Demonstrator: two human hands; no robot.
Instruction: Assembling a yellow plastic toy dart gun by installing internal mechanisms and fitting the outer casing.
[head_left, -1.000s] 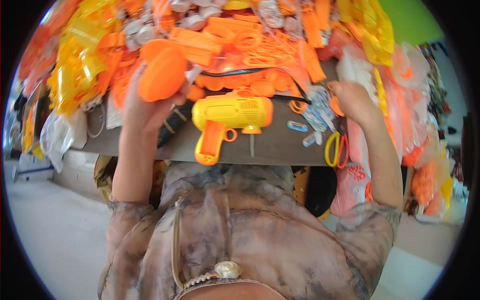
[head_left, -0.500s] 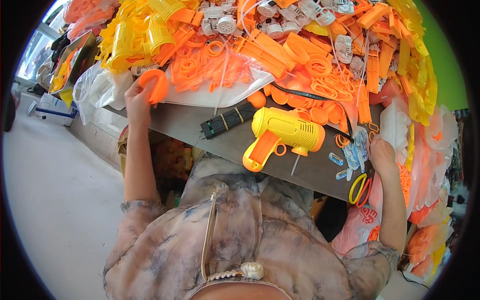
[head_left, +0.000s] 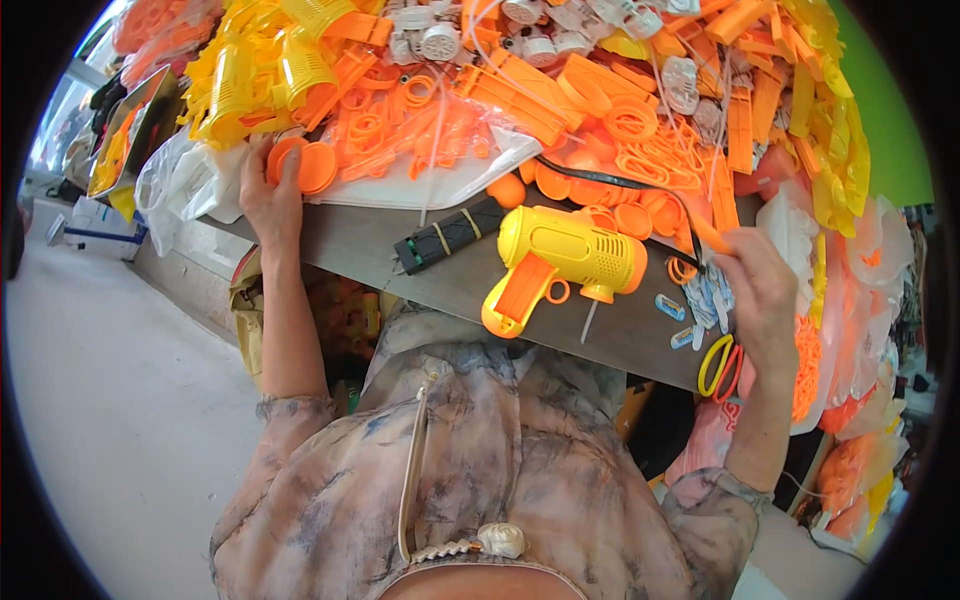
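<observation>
At the left edge of the table, my left hand (head_left: 268,200) is closed on an orange round cap (head_left: 284,158) between thumb and fingers. A second round cap (head_left: 318,168) shows beside it; whether I hold that one too is unclear. My right hand (head_left: 768,290) is raised over the right side, fingers closed round a narrow orange plastic piece (head_left: 712,238), partly hidden by the fingers. Between the hands, nearest me, lies a yellow toy gun body (head_left: 570,250) with an orange handle panel and trigger, a thin clear tube poking out below.
A black battery-like block (head_left: 450,236) lies left of the toy gun. Small stickers (head_left: 708,300), scissors with yellow and red handles (head_left: 716,368) and a black cord (head_left: 640,184) are at right. Behind rises a heap of orange parts (head_left: 520,100), yellow shells (head_left: 232,95) and white motor units (head_left: 440,40).
My left hand has shifted slightly left and lower, and two round caps now show beside it. My right hand has risen, with an orange piece now sticking out from its fingers.
</observation>
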